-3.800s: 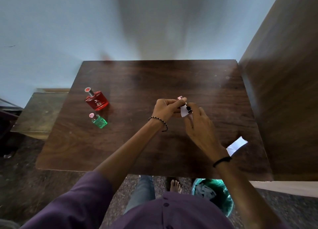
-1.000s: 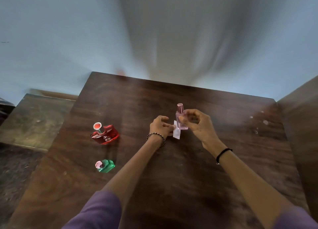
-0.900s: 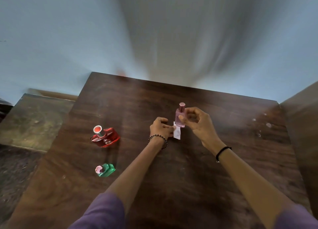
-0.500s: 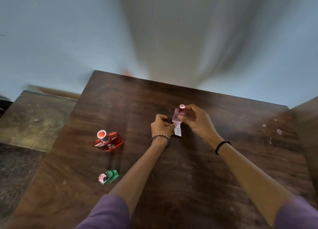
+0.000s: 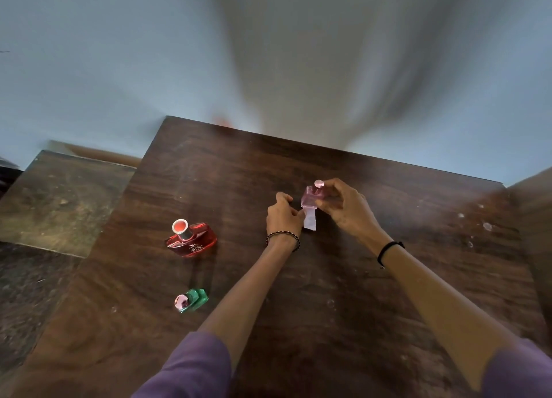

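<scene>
R hand curls round bottle, upright over mid table; L hand pinches paper strip at its base. Step: prob. sticking strip on. Next: press flat, keep bottle steady.

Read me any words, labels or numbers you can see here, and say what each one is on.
On the flat red glass bottle: pale print, too blurred to read.
On the white paper strip pinched by the left hand: none shows.
On the pink glass bottle in the right hand and the small green glass bottle: none.
</scene>
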A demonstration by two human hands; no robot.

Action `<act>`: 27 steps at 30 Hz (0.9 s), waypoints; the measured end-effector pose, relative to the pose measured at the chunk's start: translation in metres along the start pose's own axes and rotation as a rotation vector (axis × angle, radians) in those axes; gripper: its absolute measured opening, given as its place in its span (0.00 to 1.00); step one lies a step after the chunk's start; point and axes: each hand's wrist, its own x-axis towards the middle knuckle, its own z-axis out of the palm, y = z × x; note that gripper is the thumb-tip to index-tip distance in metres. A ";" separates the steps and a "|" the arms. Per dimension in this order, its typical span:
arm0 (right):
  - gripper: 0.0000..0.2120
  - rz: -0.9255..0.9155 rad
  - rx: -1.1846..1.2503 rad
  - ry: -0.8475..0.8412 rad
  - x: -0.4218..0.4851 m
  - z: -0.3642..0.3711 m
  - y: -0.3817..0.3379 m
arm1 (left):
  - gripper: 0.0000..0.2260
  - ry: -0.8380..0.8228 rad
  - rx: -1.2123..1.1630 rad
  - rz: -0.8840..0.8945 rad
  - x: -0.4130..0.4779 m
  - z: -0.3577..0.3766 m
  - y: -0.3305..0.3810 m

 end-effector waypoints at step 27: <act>0.13 0.229 0.004 0.168 -0.271 -0.003 0.096 | 0.09 -0.358 0.193 0.108 -0.224 0.068 -0.017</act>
